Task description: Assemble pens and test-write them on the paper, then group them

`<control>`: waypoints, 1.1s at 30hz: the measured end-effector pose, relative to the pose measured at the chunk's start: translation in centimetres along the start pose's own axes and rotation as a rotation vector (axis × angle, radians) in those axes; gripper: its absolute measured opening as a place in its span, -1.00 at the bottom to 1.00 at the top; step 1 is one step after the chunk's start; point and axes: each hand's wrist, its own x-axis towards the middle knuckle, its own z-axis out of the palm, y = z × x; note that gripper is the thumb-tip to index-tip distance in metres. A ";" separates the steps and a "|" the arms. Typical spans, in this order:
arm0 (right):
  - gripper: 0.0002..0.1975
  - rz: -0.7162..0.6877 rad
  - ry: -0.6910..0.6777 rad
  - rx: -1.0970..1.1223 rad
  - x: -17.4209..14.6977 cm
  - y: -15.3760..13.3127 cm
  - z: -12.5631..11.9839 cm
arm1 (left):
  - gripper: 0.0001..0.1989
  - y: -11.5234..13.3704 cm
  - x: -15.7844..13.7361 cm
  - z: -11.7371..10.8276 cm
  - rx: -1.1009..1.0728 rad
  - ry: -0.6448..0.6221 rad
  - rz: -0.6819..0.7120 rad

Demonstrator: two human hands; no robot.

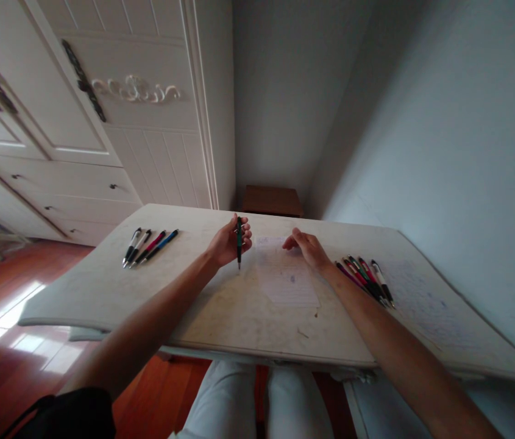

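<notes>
A dark green and black ballpoint pen (239,239) hangs tip down in my left hand (230,242), pinched near its upper part. The pen's tip is over the table, just left of a sheet of paper (280,277). My right hand (311,249) hovers over or rests on the paper's upper right side; I cannot tell whether it touches. Its fingers are loosely bent and apart, with nothing visible in them. The paper is lined, with a few scribbles on it.
Several pens (150,247) lie side by side at the table's left. Another group of pens (369,279) lies on the right, partly behind my right forearm. The white table (220,317) has scribbles on its right. A wardrobe (156,140) and a brown stool-like piece (272,200) stand beyond.
</notes>
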 end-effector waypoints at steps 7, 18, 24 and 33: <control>-0.29 0.017 0.000 -0.011 -0.2 -0.3 0.2 | -0.68 0.1 -0.9 0.8 -0.046 -0.037 0.019; -0.34 -0.033 0.043 0.016 -0.3 -0.5 0.2 | -0.68 0.0 -0.7 0.2 -0.144 0.053 0.094; -0.32 -0.027 0.037 -0.012 -0.3 -0.7 0.2 | -0.68 -0.6 -0.7 -0.1 -0.142 -0.012 0.123; -0.31 -0.044 0.037 -0.022 -0.4 -0.9 0.3 | -0.74 -0.8 -0.6 0.1 -0.340 -0.024 0.030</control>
